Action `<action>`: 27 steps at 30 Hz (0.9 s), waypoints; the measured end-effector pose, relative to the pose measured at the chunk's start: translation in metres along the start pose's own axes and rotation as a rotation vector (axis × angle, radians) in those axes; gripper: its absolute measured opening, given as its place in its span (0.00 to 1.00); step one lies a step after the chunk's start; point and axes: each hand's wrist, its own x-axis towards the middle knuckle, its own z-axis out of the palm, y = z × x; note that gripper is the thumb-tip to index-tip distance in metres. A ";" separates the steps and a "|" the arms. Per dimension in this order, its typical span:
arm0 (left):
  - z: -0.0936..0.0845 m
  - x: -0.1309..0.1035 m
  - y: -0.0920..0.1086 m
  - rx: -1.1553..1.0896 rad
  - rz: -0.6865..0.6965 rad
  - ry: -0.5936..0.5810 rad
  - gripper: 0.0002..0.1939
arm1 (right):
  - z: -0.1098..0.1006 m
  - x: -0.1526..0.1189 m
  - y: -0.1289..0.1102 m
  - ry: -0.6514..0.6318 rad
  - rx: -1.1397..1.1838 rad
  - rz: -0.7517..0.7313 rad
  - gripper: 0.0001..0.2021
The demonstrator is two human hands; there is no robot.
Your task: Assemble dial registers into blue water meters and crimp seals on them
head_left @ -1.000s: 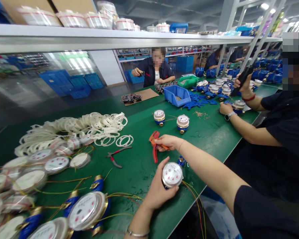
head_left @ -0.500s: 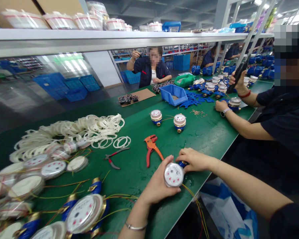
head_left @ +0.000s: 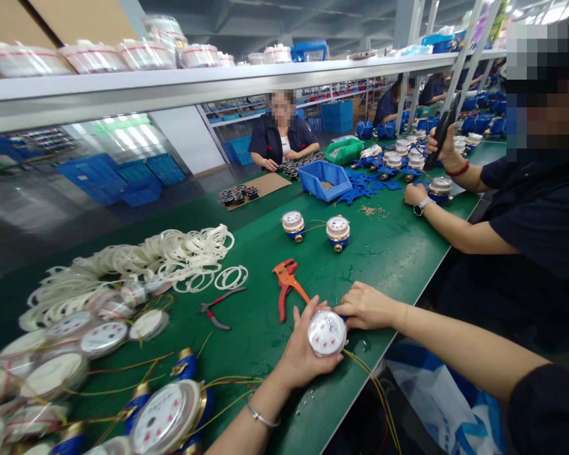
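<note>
The green table (head_left: 379, 259) is crossed at the back by a long white shelf (head_left: 246, 77), on which wrapped white-topped parts are lined up. At the right edge, the table is worked at by a co-worker in dark clothing (head_left: 545, 215). The far left is filled by a heap of white rings (head_left: 156, 256), and beyond the middle a blue bin (head_left: 312, 184) is set down.

By the left hand (head_left: 298, 354), the held meter (head_left: 327, 333) is grasped at the near edge of the table, its rim enclosed between thumb and fingers, its dial turned upward. The right hand (head_left: 370, 306) is placed just beyond, with its curled fingers against the meter's far right side; whether that side is gripped or only touched cannot be told.

Two standing meters (head_left: 337, 235) are linked by a thin wire farther back. Close beside the left fingertips, an orange wire stripper (head_left: 284, 278) is laid, one handle partly hidden by them; red-handled cutters (head_left: 213, 313) are laid farther left. Yellow wires (head_left: 372, 379) are trailed over the edge. On the dial, red marks can be seen, but the small dark print cannot be read.
</note>
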 end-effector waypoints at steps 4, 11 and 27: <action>0.004 -0.001 0.002 0.082 -0.008 0.040 0.57 | 0.003 -0.008 -0.009 0.037 -0.016 0.083 0.18; 0.017 -0.004 0.014 0.295 -0.005 0.202 0.58 | 0.010 -0.022 -0.029 0.139 0.044 0.274 0.13; 0.053 -0.009 0.038 0.261 -0.266 0.519 0.49 | 0.022 -0.041 -0.078 0.346 0.164 0.639 0.09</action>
